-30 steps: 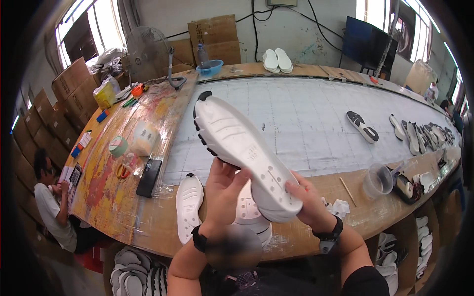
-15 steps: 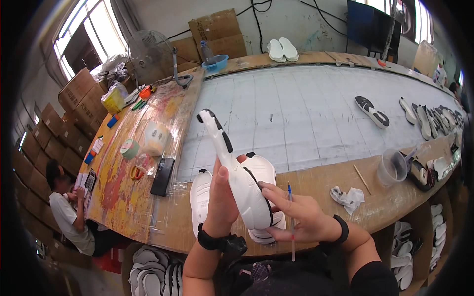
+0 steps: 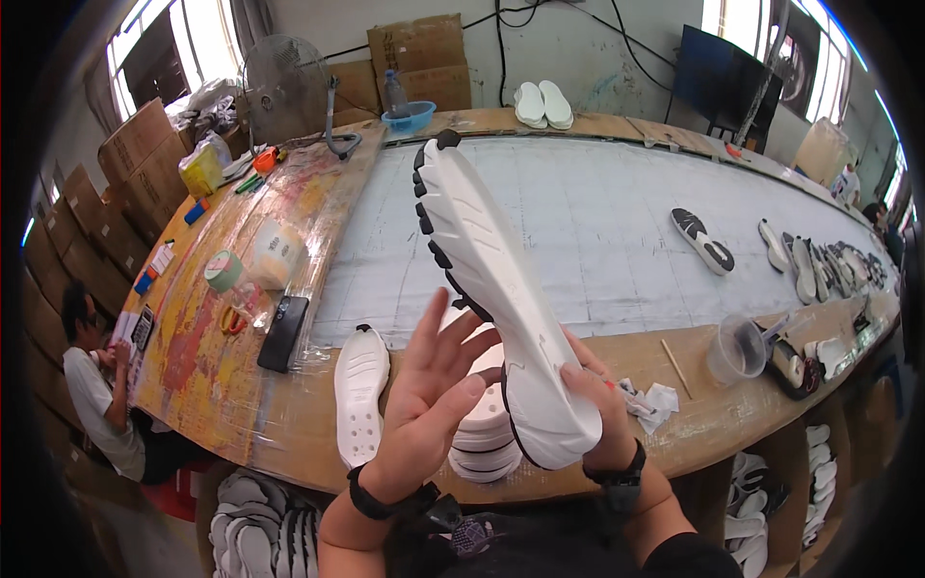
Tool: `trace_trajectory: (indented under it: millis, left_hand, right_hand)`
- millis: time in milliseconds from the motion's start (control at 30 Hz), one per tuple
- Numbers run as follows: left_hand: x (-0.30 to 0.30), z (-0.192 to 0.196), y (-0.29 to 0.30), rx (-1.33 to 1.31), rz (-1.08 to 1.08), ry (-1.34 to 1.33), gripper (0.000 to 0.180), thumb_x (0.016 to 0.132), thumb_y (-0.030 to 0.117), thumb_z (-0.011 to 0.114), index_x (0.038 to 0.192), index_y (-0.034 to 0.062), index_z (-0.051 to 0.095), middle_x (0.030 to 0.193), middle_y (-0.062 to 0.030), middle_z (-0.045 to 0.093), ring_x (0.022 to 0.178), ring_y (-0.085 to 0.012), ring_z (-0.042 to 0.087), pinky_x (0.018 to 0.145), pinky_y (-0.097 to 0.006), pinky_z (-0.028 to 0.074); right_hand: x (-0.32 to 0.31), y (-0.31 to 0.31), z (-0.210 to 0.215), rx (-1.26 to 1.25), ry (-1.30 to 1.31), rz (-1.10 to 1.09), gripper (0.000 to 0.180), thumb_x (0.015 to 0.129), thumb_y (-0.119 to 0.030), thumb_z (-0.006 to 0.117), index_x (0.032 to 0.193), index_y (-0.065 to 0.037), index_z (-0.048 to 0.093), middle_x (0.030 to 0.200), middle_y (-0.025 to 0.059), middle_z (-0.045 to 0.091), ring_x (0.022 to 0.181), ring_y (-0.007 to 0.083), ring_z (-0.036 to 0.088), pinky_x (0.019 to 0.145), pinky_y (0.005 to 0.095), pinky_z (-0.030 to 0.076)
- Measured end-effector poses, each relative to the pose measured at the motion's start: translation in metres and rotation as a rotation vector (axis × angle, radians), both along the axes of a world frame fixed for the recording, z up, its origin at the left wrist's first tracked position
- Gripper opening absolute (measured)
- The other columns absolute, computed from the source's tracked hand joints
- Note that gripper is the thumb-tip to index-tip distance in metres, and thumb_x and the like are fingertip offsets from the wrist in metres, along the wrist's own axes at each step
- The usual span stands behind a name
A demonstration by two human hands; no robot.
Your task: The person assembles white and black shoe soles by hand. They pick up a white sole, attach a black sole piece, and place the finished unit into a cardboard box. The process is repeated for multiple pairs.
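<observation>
My right hand [image 3: 602, 409] grips a white shoe sole [image 3: 515, 299] with black tread lugs by its heel end. The sole stands tilted on edge, toe pointing up and away. Beside the right fingers shows a small red tip, perhaps of a pen; most of it is hidden. My left hand [image 3: 424, 405] is open next to the sole, fingers spread and thumb out, holding nothing. Behind and below it a stack of white soles [image 3: 485, 462] is partly covered by my hand and the held sole. A single white sole [image 3: 361, 400] lies to the left on the table.
Crumpled tissue [image 3: 657, 407], a thin stick [image 3: 676, 368] and a clear plastic tub [image 3: 737, 349] lie to the right. A black phone [image 3: 284, 333] and jars are on the left. Several soles lie far right. Boxes of soles [image 3: 255, 525] stand below the table edge. A person [image 3: 101, 395] sits at left.
The sole has been turned and raised, its toe now higher. My left hand has let go and spread its fingers. My right hand has shifted to the heel's right side.
</observation>
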State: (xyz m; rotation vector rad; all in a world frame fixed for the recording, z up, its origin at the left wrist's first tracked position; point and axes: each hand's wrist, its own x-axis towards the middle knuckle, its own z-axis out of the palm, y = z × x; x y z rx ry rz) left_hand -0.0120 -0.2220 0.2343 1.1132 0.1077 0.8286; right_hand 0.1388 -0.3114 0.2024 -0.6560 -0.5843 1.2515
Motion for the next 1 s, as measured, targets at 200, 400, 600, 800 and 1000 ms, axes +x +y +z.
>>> trace_trajectory:
  millis: [200,400,600,800,1000]
  left_hand:
    - [0.008,-0.003,-0.001,-0.022,0.012,0.034,0.063,0.077,-0.001,0.055,0.132,-0.0008,0.024,0.128,-0.0083,0.034,0.112,-0.0184,0.039,0.086,-0.031,0.041]
    - [0.005,-0.003,-0.003,-0.085,0.036,0.029,0.063,0.073,-0.002,0.057,0.129,0.0003,0.027,0.122,-0.0072,0.038,0.111,-0.0170,0.040,0.086,-0.032,0.041]
    - [0.002,-0.005,-0.004,-0.130,0.035,0.012,0.063,0.070,-0.002,0.056,0.127,0.0021,0.028,0.118,-0.0062,0.040,0.111,-0.0170,0.040,0.087,-0.033,0.039]
    - [0.000,-0.010,-0.006,-0.158,0.070,-0.012,0.062,0.066,-0.003,0.054,0.123,0.0027,0.029,0.117,-0.0060,0.040,0.114,-0.0179,0.038,0.092,-0.035,0.036]
    - [-0.004,-0.011,-0.004,-0.084,0.063,0.030,0.066,0.072,-0.002,0.055,0.129,0.0017,0.024,0.124,-0.0087,0.035,0.116,-0.0193,0.037,0.093,-0.034,0.035]
  right_hand:
    - [-0.004,-0.002,-0.008,-0.013,-0.002,0.033,0.058,0.082,-0.014,0.051,0.134,0.000,0.026,0.125,0.0133,0.045,0.110,0.0191,0.048,0.091,0.0304,0.040]
    - [-0.009,-0.004,-0.011,-0.019,-0.059,0.026,0.061,0.082,-0.015,0.051,0.135,-0.001,0.024,0.127,0.0133,0.042,0.114,0.0201,0.045,0.094,0.0316,0.038]
    - [-0.021,-0.002,-0.006,-0.048,-0.171,-0.100,0.060,0.078,-0.019,0.049,0.131,0.002,0.030,0.121,0.0193,0.045,0.109,0.0254,0.049,0.091,0.0353,0.040]
    - [-0.020,-0.008,-0.011,-0.006,-0.192,-0.018,0.056,0.085,-0.013,0.049,0.134,-0.001,0.025,0.129,0.0130,0.040,0.116,0.0190,0.043,0.095,0.0316,0.036]
    - [-0.019,-0.009,-0.011,-0.024,-0.200,-0.015,0.055,0.085,-0.011,0.049,0.133,0.002,0.025,0.128,0.0145,0.041,0.114,0.0194,0.045,0.094,0.0306,0.037]
